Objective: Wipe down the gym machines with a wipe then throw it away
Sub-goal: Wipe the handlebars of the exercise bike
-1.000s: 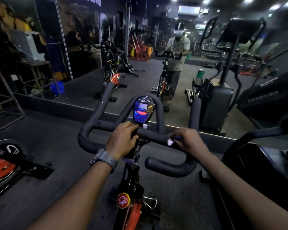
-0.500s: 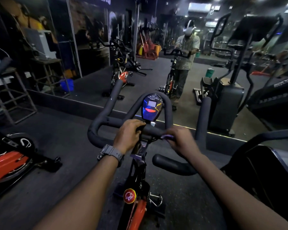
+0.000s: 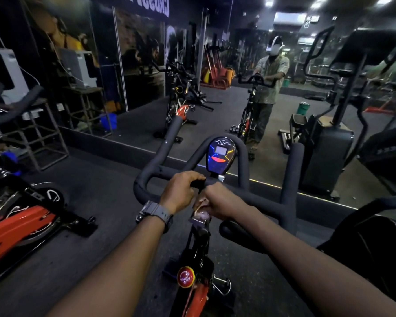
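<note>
A red knob sits on the bike's frame below. The left hand grips the handlebar centre; beside it the right hand is closed on a wipe against the stem. Beyond them are the console and the mirror.

Your single head-worn wide-angle view looks forward and down, close over the spin bike handlebar, facing a wall mirror just beyond it.
</note>
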Demonstrator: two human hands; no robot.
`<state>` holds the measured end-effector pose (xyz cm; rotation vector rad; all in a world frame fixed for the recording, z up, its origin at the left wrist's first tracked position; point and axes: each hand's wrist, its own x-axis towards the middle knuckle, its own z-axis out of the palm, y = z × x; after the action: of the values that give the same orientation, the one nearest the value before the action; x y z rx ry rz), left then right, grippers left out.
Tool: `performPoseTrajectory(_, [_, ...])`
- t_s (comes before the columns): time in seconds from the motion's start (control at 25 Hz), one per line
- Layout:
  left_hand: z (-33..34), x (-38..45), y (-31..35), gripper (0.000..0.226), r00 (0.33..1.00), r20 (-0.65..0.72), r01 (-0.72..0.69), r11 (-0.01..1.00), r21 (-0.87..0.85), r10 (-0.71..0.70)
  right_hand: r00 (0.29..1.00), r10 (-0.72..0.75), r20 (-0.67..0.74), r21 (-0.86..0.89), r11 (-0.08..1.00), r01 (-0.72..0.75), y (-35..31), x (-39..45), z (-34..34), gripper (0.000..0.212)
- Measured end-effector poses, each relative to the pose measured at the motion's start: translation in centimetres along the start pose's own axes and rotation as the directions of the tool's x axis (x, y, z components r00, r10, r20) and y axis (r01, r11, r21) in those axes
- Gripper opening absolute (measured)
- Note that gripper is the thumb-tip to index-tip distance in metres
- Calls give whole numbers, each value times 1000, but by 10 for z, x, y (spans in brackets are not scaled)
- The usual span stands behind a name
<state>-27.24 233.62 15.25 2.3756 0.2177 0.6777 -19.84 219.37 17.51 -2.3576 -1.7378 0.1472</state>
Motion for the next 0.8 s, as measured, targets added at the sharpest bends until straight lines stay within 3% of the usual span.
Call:
performPoseTrajectory(0.08, [-6,-4,-5,64,999,-11,39,998,47,-38,998,21,-58,-96,995,-26,7,-1,3,20])
performPoseTrajectory(0.2, [-10,-7,-10,60,998,-7,69,990,122,-69,987,-80,141,-45,995,87,-2,0,10,19])
performPoseTrajectory(0.24, [-10,-7,-10,59,997,-9,80,988,131,-79,989,-82,120,-134,986,98,-1,4,7,16])
performPoseTrajectory(0.36, [-12,-6,-10,59,993,-22,119,984,130,-117,968,-174,-183,-427,901,81,13,18,-3,9])
performPoseTrajectory(0.48, [-19,0,-17,52,986,-57,166,973,162,-159,949,-88,-302,-326,945,-16,7,54,-5,18])
performPoseTrajectory(0.6, [-29,6,-31,44,965,-127,254,937,238,-229,950,15,-311,-192,978,-78,-12,95,-8,12])
performPoseTrajectory(0.8, [-43,8,-50,46,932,-154,362,868,340,-329,970,-105,-219,-358,934,20,10,81,-9,7])
